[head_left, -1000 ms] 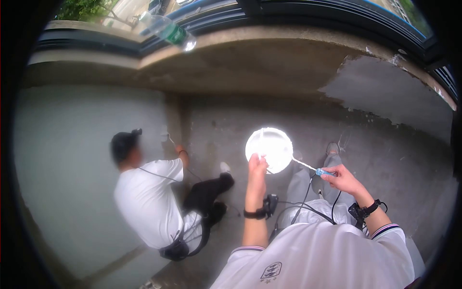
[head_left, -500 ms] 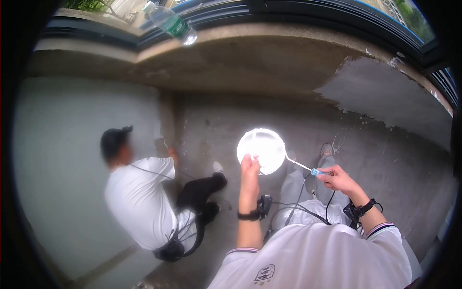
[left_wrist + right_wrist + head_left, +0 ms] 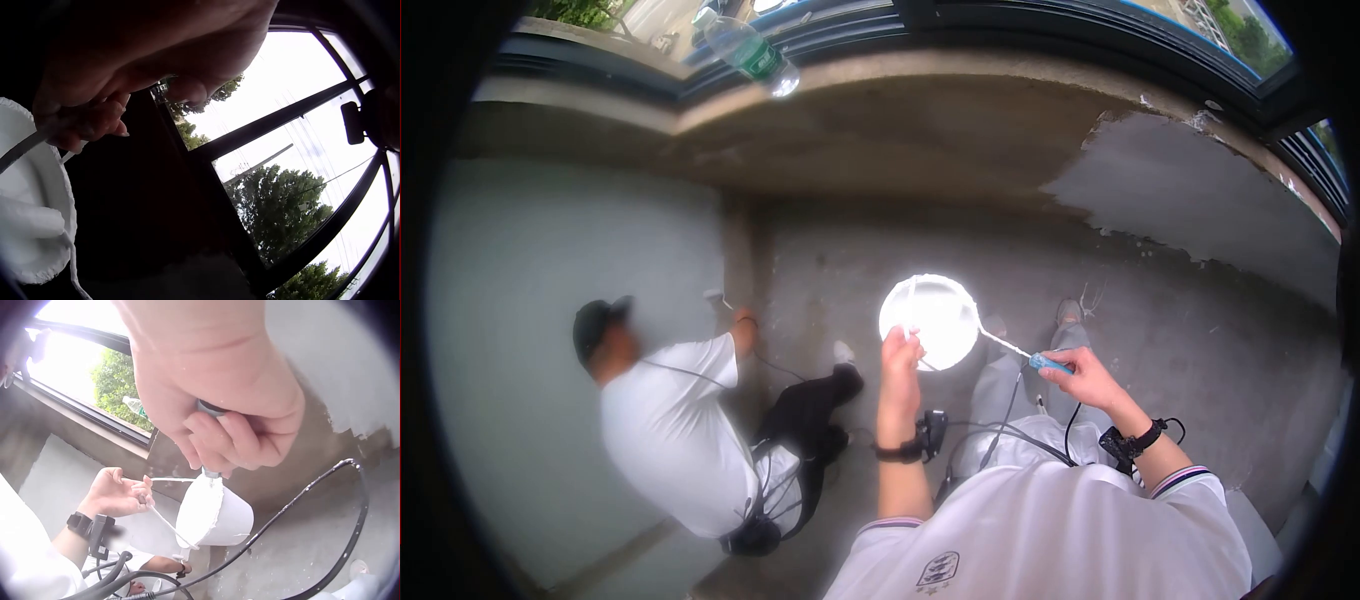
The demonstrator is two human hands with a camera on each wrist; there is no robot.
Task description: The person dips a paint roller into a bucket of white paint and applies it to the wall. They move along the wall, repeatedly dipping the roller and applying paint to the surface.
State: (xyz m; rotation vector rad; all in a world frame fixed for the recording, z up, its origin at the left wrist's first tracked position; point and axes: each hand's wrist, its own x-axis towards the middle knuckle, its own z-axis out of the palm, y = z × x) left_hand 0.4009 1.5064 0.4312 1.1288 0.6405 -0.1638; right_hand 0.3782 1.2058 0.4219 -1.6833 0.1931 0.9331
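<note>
My left hand (image 3: pixel 898 365) grips the thin bail (image 3: pixel 165 522) of a white bucket (image 3: pixel 231 519). The bucket hangs tilted, its mouth facing up toward the head camera, white paint coating the rim. A paint roller's white sleeve (image 3: pixel 28 219) lies inside the bucket's mouth in the left wrist view. From there a paint-covered rod (image 3: pixel 1005 342) runs out over the rim to a blue handle (image 3: pixel 1050 363). My right hand (image 3: pixel 1090 380) holds that handle with fingers curled round it. In the head view, glare washes out the bucket's inside.
Another person (image 3: pixel 670 430) crouches at left, holding a small roller (image 3: pixel 718 297) near the pale wall (image 3: pixel 550 300). A plastic bottle (image 3: pixel 750 55) stands on the window sill (image 3: pixel 920 68). Black cables (image 3: pixel 300 494) loop by my wrists. A grey patch (image 3: pixel 1160 180) covers part of the wall ahead.
The head view has shifted slightly, so bucket and both hands appear further left, their grips unchanged. The other person has leaned left and lower, their roller moving left a little.
</note>
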